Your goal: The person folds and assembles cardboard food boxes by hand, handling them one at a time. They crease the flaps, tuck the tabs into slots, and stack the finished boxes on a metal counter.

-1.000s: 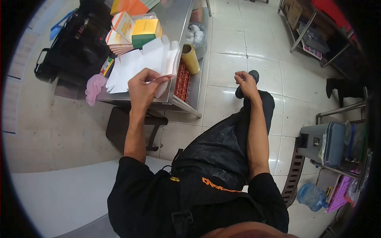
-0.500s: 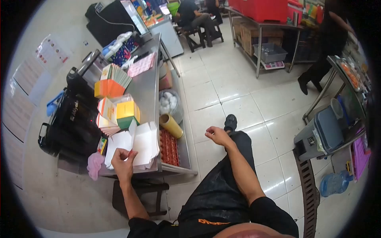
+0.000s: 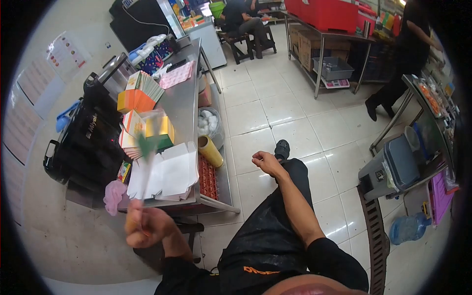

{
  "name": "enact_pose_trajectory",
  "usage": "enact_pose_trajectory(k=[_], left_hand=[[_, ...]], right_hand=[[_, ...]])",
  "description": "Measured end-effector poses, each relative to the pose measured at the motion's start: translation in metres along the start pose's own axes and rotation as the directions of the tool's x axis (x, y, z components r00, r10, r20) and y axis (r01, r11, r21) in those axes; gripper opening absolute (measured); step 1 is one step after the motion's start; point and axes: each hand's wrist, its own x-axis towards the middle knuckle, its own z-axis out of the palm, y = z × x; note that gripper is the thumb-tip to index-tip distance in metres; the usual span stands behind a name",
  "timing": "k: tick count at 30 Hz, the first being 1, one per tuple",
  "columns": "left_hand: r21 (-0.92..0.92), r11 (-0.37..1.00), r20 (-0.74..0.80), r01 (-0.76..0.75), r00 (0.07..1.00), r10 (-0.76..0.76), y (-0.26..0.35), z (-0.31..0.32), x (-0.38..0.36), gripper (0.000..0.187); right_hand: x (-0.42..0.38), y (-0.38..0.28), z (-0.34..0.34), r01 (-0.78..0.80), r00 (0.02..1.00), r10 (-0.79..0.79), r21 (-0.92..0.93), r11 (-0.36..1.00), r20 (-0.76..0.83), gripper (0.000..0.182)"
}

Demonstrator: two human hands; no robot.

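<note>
My left hand [image 3: 147,225], in front of the steel table's near end, pinches the edge of a flat carton [image 3: 146,152]. The carton is smeared by motion and seen nearly edge-on, white with a green patch. Behind it on the table lies a stack of flat white cartons [image 3: 172,172]. Folded cartons in yellow and green [image 3: 160,132] stand just past the stack, beside nested white-and-orange ones [image 3: 132,132]. My right hand [image 3: 267,162] hangs over the floor near my shoe, away from the table. Its fingers are loosely curled, with nothing visible in them.
The steel table [image 3: 182,105] runs away on the left, with a black Miyako appliance [image 3: 86,142] beside it. Egg trays [image 3: 208,179] and a yellow roll [image 3: 210,151] sit on its lower shelf. A grey bin [image 3: 388,167] stands right. Other people are farther back.
My left hand has lifted a flat carton off the stack and drawn it back toward me, turning it upright. My right hand stays almost where it was.
</note>
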Motion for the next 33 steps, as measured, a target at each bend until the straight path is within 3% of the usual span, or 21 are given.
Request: enact_pose_trajectory(k=[3,5,6,8,10,11,14,15,16,19,21,23,24,25,26,27,28,29,30,32,33], left_hand=[[-0.297,0.95,0.184,0.095,0.982,-0.041,0.038,0.028,-0.011,0.032],[-0.266,0.934,0.471,0.239,0.878,-0.09,0.05,0.038,-0.021,0.026],[-0.25,0.915,0.624,0.318,0.775,-0.099,0.05,0.043,-0.029,0.021],[-0.273,0.764,0.661,0.584,0.691,-0.292,0.055,0.06,-0.068,0.019],[-0.256,0.705,0.783,0.662,0.569,-0.25,0.063,0.06,-0.088,0.021],[-0.234,0.673,0.839,0.702,0.496,-0.225,0.067,0.057,-0.096,0.022],[-0.235,0.687,0.88,0.688,0.451,-0.151,0.075,0.053,-0.117,0.02],[-0.293,0.651,0.867,0.701,0.482,-0.129,0.075,0.052,-0.124,0.019],[-0.275,0.659,0.899,0.7,0.431,-0.083,0.072,0.05,-0.127,0.02],[-0.109,0.7,0.983,0.706,0.183,-0.031,0.064,0.043,-0.128,0.021],[-0.003,0.765,0.998,0.644,0.053,-0.041,0.055,0.041,-0.14,0.027],[0.102,0.837,0.992,0.538,0.009,-0.126,0.05,0.039,-0.153,0.04],[0.156,0.865,0.985,0.477,-0.007,-0.174,0.047,0.038,-0.159,0.047],[0.226,0.795,0.973,0.562,-0.085,-0.216,0.044,0.036,-0.166,0.059],[0.275,0.714,0.955,0.643,-0.096,-0.282,0.042,0.038,-0.17,0.058],[0.311,0.625,0.933,0.716,-0.105,-0.343,0.043,0.043,-0.172,0.058],[0.334,0.525,0.908,0.783,-0.119,-0.401,0.041,0.047,-0.175,0.058],[0.373,0.485,0.891,0.791,-0.159,-0.425,0.036,0.048,-0.183,0.05],[0.396,0.283,0.837,0.874,-0.217,-0.503,0.033,0.054,-0.187,0.048],[0.363,-0.159,0.72,0.918,-0.385,-0.578,0.033,0.065,-0.194,0.047],[0.22,-0.34,0.715,0.915,-0.388,-0.582,0.028,0.067,-0.197,0.047]], right_hand=[[0.0,-0.009,-0.004,-0.053,0.999,0.05,0.284,0.957,0.018,0.038],[-0.005,-0.012,-0.008,-0.075,0.997,0.068,0.555,0.829,0.033,0.04],[-0.007,-0.013,-0.011,-0.099,0.994,0.035,0.706,0.701,0.104,0.056],[-0.02,-0.026,-0.03,-0.163,0.982,-0.028,0.908,0.385,0.188,0.076],[-0.015,-0.01,-0.044,-0.404,0.884,-0.176,0.897,0.179,0.433,0.087],[-0.029,-0.025,-0.05,-0.385,0.914,-0.006,0.874,0.297,0.405,0.083],[-0.027,-0.016,-0.044,-0.29,0.956,0.093,0.834,0.47,0.279,0.076],[-0.025,-0.019,-0.049,-0.259,0.965,0.199,0.715,0.649,0.17,0.055],[-0.016,0.0,-0.047,-0.333,0.936,0.324,0.644,0.689,0.137,0.042],[-0.02,0.01,-0.048,-0.073,0.99,0.138,0.866,0.495,0.005,0.035],[-0.019,0.015,-0.05,0.109,0.955,0.131,0.728,0.676,-0.264,0.035],[-0.017,0.015,-0.05,0.284,0.869,0.047,0.575,0.767,-0.492,0.035],[-0.02,0.014,-0.05,0.269,0.832,0.009,0.417,0.869,-0.555,0.035],[-0.024,0.012,-0.05,0.244,0.792,-0.05,0.242,0.939,-0.608,0.036],[-0.025,0.005,-0.049,0.216,0.75,-0.129,0.055,0.975,-0.649,0.037],[-0.024,0.004,-0.04,0.221,0.73,-0.14,0.037,0.975,-0.669,0.037],[-0.03,-0.011,-0.038,0.325,0.782,-0.215,0.089,0.941,-0.585,0.035],[-0.038,-0.031,-0.032,0.414,0.72,-0.349,-0.033,0.91,-0.601,0.032],[-0.037,-0.039,-0.026,0.541,0.613,-0.567,-0.231,0.809,-0.55,0.035],[-0.043,-0.05,-0.005,0.568,0.662,-0.581,-0.189,0.801,-0.473,0.038],[-0.043,-0.051,0.004,0.591,0.664,-0.625,-0.223,0.775,-0.411,0.038]])
